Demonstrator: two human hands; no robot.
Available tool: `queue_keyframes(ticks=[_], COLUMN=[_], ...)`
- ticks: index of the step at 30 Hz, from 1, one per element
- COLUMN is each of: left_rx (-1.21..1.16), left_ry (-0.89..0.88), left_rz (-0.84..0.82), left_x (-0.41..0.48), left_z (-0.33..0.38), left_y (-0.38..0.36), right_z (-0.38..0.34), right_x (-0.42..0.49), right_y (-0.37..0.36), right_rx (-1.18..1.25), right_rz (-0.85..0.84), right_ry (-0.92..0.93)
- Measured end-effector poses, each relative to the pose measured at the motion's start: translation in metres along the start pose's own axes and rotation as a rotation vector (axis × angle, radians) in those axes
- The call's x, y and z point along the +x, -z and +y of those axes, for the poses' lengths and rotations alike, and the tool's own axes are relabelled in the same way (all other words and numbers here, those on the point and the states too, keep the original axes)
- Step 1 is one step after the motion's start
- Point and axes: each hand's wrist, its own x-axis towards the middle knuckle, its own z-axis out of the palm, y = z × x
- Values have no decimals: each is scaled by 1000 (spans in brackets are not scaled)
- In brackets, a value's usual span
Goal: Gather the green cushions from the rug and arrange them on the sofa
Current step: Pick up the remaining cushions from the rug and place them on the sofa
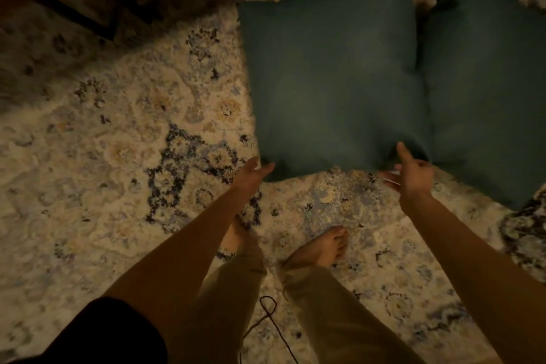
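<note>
On the patterned rug (118,142) two green cushions lie flat side by side, their inner edges pressed together. The left cushion (334,83) shows whole. The right cushion (484,97) is cut off by the frame's right edge, and its far corner sinks into shadow. The light is dim and warm and the picture is soft with blur, so the dark shape (74,9) in the upper left corner cannot be made out. The left foot (236,233) is mostly hidden behind the left forearm, while the bare right foot (322,248) shows its toes clearly. The left hand (254,173) reaches to the near left corner of the left cushion with fingers extended and holding nothing; whether the fingertips touch the fabric is unclear. The right hand (413,174) is open too, thumb raised against the cushion's near right corner, fingers spread loosely below the edge, gripping nothing. Both cushions are square, plump and matte, with pinched corners and a plain woven-looking cover. The rug has a short fuzzy pile, cream with faded blue, tan and dark floral motifs. Loose khaki trousers (339,319) cover the legs, a thin dark cord (271,313) loops between them, and a black sleeve (103,334) fills the lower left.
</note>
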Motion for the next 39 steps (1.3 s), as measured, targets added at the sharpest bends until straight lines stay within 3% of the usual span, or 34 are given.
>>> queue_keyframes(ticks=[3, 10, 14, 19, 25, 29, 35, 39], left_rx=[-60, -265, -167, -120, -74, 54, 37, 250], left_ry=[-11, 53, -15, -46, -126, -210, -231, -242], left_rz=[-69, 41, 55, 44, 32, 85, 147, 127], left_x=[0, 3, 0, -5, -29, -69, -126, -180], left_z=[1, 8, 12, 3, 3, 2, 11, 9], left_y=[-26, -23, -25, -18, -2, 26, 83, 105], right_z=[5, -11, -8, -3, -16, -31, -38, -33], right_x=[11, 15, 25, 5, -24, -58, -116, -171], right_y=[6, 14, 15, 5, -5, 2, 25, 41], right_rx=[106, 233, 256, 301, 310, 279, 189, 177], right_rz=[-47, -215, -209, -290, -304, -289, -233, -147], right_ry=[-62, -339, -518, -337, -267, -262, -296, -322])
